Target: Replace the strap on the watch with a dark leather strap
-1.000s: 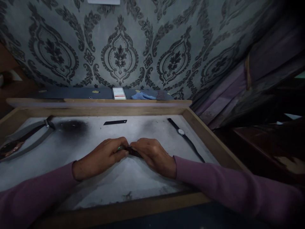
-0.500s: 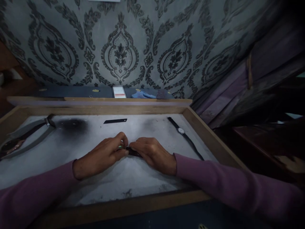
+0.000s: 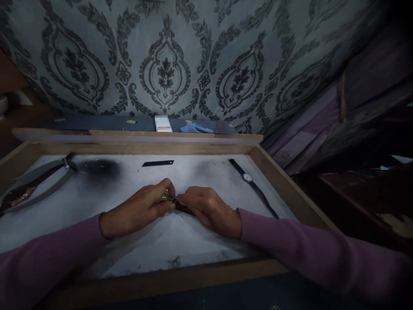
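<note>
My left hand [image 3: 138,209] and my right hand [image 3: 211,209] meet low over the middle of the white-bottomed tray [image 3: 129,262]. Between them lies a dark brown strap [image 3: 184,209], mostly covered by my fingers. My left thumb and curled index finger pinch its left end, where a small shiny part with a green glint [image 3: 165,197] shows; I cannot tell whether that is a ring or part of the held thing. The fingers of my right hand are closed over the strap's other side, fingertips almost touching the left ones.
A black snap-off knife blade [image 3: 158,163] rests behind my hands. To the right lies a black-strapped wristwatch [image 3: 247,177]; a larger brown watch [image 3: 19,196] is at far left. The wooden rim [image 3: 145,148] surrounds them. Beyond it are a blue cloth [image 3: 195,128] and a small white box [image 3: 163,123].
The view has shifted slightly, moving the scene a little to the right. Both hands keep their grip, and the dark strap between them has turned very slightly.
</note>
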A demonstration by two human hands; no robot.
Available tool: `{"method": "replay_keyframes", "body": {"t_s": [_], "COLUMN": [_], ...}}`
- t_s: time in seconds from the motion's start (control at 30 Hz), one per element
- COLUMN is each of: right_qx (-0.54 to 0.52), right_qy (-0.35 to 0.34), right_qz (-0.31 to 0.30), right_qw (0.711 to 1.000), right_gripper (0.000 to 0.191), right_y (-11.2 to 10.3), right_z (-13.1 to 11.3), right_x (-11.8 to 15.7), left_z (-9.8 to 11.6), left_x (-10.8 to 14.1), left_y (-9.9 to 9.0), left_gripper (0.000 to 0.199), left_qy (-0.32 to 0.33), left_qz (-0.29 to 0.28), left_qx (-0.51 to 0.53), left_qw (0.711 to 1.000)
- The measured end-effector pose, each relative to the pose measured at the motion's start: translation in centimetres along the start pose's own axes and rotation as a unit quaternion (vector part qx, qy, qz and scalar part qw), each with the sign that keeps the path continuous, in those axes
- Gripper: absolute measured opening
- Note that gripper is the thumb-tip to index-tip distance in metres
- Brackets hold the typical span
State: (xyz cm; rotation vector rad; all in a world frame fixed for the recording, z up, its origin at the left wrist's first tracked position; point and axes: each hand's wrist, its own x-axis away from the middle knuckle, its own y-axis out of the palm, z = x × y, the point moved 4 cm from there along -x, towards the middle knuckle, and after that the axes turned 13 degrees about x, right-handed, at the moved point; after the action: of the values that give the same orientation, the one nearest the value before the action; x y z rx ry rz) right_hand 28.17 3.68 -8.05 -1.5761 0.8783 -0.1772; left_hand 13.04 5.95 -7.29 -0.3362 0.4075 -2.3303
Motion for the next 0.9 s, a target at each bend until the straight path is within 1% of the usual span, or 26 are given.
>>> {"method": "replay_keyframes", "body": {"t_s": [0.1, 0.3, 0.4, 0.73, 0.9], "right_qx": [0.001, -0.012, -0.019, -0.044, -0.038], "right_qy": [-0.004, 0.009, 0.014, 0.049, 0.066], "right_qz": [0.002, -0.016, -0.021, -0.012, -0.037], "right_qw": [1.0, 1.0, 1.0, 0.998, 0.996], "right_gripper": [0.031, 0.027, 0.027, 0.025, 0.024], "right_y": [-0.08, -0.01, 0.0, -0.08, 0.1], "right_z": [-0.02, 0.04, 0.06, 0.27, 0.47], "right_x": [-0.05, -0.14, -0.1, -0.05, -0.08], "left_z": [0.02, -0.08, 0.07, 0.22, 0.08], "left_x": [0.02, 0.02, 0.07, -0.11, -0.14], "left_y": [0.0, 0.09, 0.14, 0.09, 0.07], "left_gripper": [0.006, 0.004, 0.004, 0.009, 0.009], "left_qy": [0.005, 0.002, 0.002, 0.008, 0.008], "left_qz": [-0.005, -0.006, -0.015, -0.023, -0.027], "left_qx": [-0.002, 0.011, 0.023, 0.037, 0.055], "left_qw": [1.0, 1.0, 1.0, 0.999, 0.998]}}
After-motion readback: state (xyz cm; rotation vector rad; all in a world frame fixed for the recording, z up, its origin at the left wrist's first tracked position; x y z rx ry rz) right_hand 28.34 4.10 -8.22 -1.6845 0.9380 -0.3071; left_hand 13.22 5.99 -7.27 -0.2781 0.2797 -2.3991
